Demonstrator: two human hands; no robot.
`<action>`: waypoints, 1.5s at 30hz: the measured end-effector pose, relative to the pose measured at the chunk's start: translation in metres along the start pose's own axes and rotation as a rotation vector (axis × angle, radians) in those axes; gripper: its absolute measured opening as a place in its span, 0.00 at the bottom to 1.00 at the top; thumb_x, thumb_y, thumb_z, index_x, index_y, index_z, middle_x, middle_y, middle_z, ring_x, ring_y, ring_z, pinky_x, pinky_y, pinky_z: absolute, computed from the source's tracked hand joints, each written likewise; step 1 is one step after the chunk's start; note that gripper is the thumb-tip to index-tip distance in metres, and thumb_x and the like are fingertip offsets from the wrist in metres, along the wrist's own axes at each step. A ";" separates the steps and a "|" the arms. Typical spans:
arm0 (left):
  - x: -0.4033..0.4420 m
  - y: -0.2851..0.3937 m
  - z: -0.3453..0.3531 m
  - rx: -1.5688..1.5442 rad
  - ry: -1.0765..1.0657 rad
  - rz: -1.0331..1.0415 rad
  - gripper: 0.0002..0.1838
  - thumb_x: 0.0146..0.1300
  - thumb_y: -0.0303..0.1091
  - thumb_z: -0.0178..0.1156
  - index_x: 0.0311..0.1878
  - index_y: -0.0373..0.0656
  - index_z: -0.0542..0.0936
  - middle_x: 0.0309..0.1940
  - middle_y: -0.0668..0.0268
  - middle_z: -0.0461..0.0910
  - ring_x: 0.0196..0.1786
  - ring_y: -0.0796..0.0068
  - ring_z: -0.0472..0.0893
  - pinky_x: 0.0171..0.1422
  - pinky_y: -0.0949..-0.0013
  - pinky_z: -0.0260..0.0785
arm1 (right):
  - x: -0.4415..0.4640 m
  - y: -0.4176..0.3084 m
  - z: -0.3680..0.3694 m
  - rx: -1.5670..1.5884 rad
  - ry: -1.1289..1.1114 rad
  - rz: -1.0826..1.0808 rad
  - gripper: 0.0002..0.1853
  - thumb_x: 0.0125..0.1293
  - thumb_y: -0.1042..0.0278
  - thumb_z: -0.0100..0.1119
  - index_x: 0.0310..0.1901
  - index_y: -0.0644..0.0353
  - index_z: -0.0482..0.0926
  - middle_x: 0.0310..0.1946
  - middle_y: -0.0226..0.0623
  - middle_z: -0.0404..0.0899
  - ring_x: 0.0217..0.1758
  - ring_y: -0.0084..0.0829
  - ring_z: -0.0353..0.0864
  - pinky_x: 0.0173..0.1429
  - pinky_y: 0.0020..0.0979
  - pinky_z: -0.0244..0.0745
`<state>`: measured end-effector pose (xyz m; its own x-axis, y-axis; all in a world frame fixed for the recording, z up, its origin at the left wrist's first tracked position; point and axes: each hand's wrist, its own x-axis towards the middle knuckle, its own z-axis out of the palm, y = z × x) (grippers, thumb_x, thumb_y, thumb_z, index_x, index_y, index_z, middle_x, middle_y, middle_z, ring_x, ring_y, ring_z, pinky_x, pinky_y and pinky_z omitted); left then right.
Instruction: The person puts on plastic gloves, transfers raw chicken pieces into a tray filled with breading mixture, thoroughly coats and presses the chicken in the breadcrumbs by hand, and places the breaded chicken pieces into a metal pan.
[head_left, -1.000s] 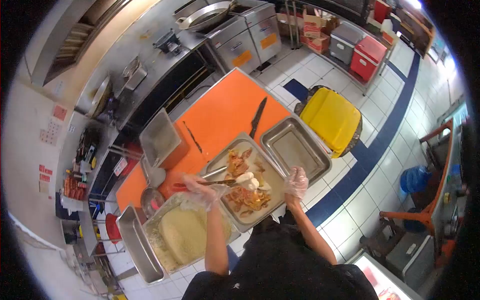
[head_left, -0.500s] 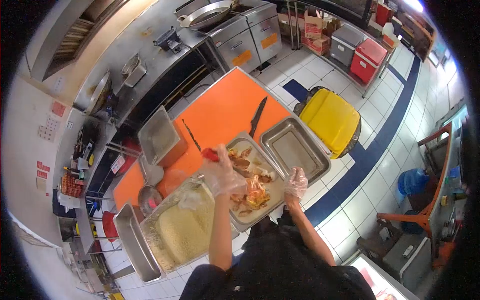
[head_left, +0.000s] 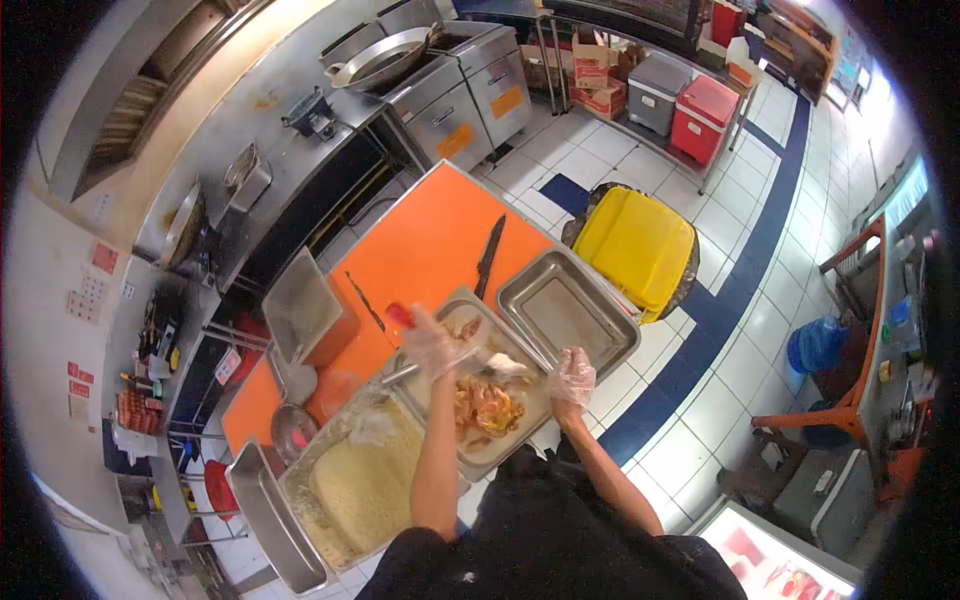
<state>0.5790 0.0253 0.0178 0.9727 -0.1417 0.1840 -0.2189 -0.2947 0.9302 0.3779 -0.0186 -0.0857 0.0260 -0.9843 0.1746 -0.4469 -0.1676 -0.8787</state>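
My left hand (head_left: 432,348), in a clear plastic glove, is closed round a tool with a red handle (head_left: 400,315); its working end is hard to make out. It hovers over the left side of a metal tray (head_left: 478,462) holding pieces of cooked-looking meat (head_left: 490,405) and a pale piece (head_left: 507,366). My gloved right hand (head_left: 573,376) has its fingers curled at that tray's right rim; what they grip, if anything, is hidden. Left of the tray stands a clear tub (head_left: 290,490) of pale yellow crumbs or flour (head_left: 365,482).
The orange table (head_left: 440,225) bears a dark knife (head_left: 491,255), a thin dark blade (head_left: 365,300), another shallow metal tray (head_left: 625,345) and a deep metal pan (head_left: 300,305). A long narrow pan (head_left: 265,520) is at left. A yellow-lidded bin (head_left: 640,250) stands beyond the table.
The view has shifted slightly. My left hand, with the red-handled tool, has moved a little away from my body, uncovering more of the meat. My right hand stays at the rim.
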 end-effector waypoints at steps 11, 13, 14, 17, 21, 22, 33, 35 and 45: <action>-0.027 -0.023 -0.124 0.064 -0.314 0.678 0.17 0.72 0.40 0.49 0.29 0.39 0.71 0.25 0.64 0.72 0.31 0.68 0.74 0.39 0.65 0.66 | -0.001 0.003 0.004 0.011 -0.017 0.012 0.10 0.72 0.65 0.52 0.38 0.62 0.77 0.30 0.51 0.79 0.33 0.51 0.79 0.40 0.46 0.71; -0.040 -0.008 -0.126 0.117 -0.251 0.757 0.23 0.74 0.47 0.47 0.29 0.38 0.74 0.25 0.64 0.73 0.27 0.68 0.73 0.35 0.65 0.66 | -0.001 0.002 0.001 -0.009 -0.036 0.028 0.10 0.72 0.65 0.52 0.39 0.62 0.77 0.30 0.51 0.79 0.34 0.52 0.79 0.41 0.46 0.71; -0.050 0.007 -0.124 0.073 -0.172 0.621 0.22 0.73 0.47 0.49 0.28 0.39 0.73 0.25 0.65 0.73 0.29 0.68 0.73 0.37 0.65 0.66 | -0.001 0.001 0.001 -0.011 -0.035 0.032 0.10 0.72 0.65 0.52 0.39 0.62 0.77 0.30 0.51 0.79 0.34 0.52 0.79 0.41 0.46 0.71; -0.051 -0.012 -0.106 -0.315 -0.284 0.238 0.18 0.71 0.44 0.51 0.28 0.41 0.73 0.26 0.66 0.73 0.32 0.70 0.73 0.38 0.66 0.66 | -0.002 -0.001 0.000 0.016 -0.024 0.016 0.10 0.72 0.64 0.52 0.39 0.62 0.77 0.30 0.51 0.79 0.33 0.52 0.78 0.40 0.47 0.70; -0.021 -0.069 -0.059 -1.350 -0.804 -0.527 0.12 0.68 0.35 0.53 0.28 0.43 0.70 0.29 0.67 0.71 0.37 0.75 0.74 0.38 0.68 0.65 | -0.002 -0.001 -0.001 0.014 -0.053 0.015 0.10 0.72 0.64 0.51 0.38 0.62 0.77 0.28 0.52 0.78 0.31 0.52 0.78 0.39 0.46 0.70; -0.012 -0.070 -0.045 -0.802 -0.573 -0.395 0.13 0.69 0.35 0.52 0.27 0.44 0.70 0.27 0.68 0.71 0.33 0.75 0.73 0.35 0.67 0.63 | -0.001 -0.002 -0.001 0.010 -0.046 0.015 0.10 0.72 0.64 0.51 0.38 0.62 0.77 0.28 0.53 0.78 0.30 0.52 0.77 0.38 0.46 0.69; 0.017 0.006 -0.072 -0.213 -0.087 0.347 0.20 0.72 0.51 0.51 0.37 0.41 0.74 0.21 0.70 0.72 0.22 0.75 0.70 0.26 0.68 0.59 | 0.000 -0.003 -0.001 0.003 -0.030 0.019 0.08 0.71 0.67 0.52 0.37 0.61 0.76 0.29 0.52 0.78 0.33 0.52 0.79 0.39 0.48 0.70; 0.026 -0.021 -0.062 -0.178 -0.071 0.330 0.19 0.72 0.49 0.52 0.38 0.41 0.74 0.21 0.69 0.72 0.22 0.74 0.70 0.26 0.67 0.59 | -0.001 -0.002 0.000 0.006 -0.023 0.035 0.08 0.71 0.67 0.52 0.36 0.62 0.76 0.29 0.52 0.79 0.32 0.53 0.79 0.38 0.48 0.70; 0.050 -0.115 0.000 0.397 -0.062 0.422 0.18 0.67 0.37 0.57 0.54 0.36 0.70 0.22 0.64 0.73 0.21 0.69 0.73 0.22 0.65 0.62 | -0.001 -0.001 -0.001 0.060 -0.056 0.075 0.09 0.71 0.68 0.51 0.36 0.62 0.77 0.28 0.52 0.79 0.31 0.54 0.78 0.37 0.48 0.69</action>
<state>0.6531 0.0523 -0.0803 0.7910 -0.3757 0.4828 -0.6107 -0.5305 0.5878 0.3777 -0.0174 -0.0846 0.0449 -0.9955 0.0835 -0.3948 -0.0945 -0.9139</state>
